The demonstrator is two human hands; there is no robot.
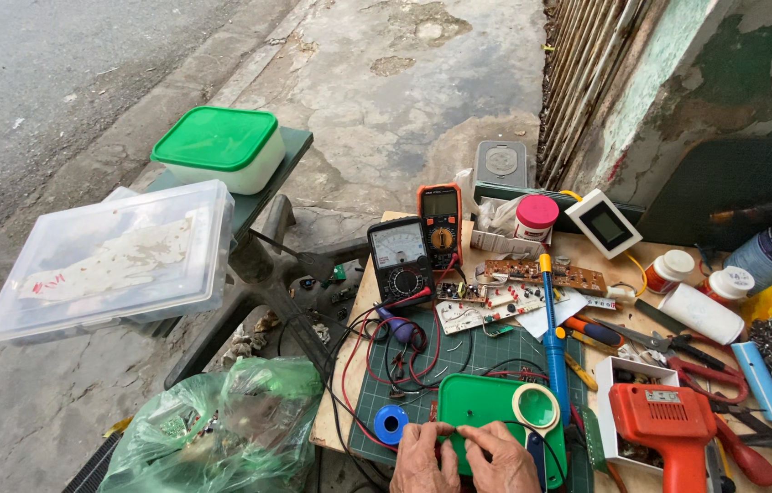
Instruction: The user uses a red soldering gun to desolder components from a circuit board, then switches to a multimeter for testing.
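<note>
Left hand (424, 458), right hand (502, 459) — fingertips meeting on green lid (486, 411), tape roll (536, 407) beside.

The wooden worktop (578, 245) carries a green cutting mat (486, 356), on which the left hand (422, 459) and right hand (503, 459) rest at a green plastic lid (486, 402); just left of the left hand lies a blue solder spool (391, 424). Beyond the hands sit two multimeters (400, 258) and bare circuit boards (541, 274); right of the right hand lie an orange heat gun (669, 424), red-handled pliers (724, 383) and white jars (673, 267).
</note>
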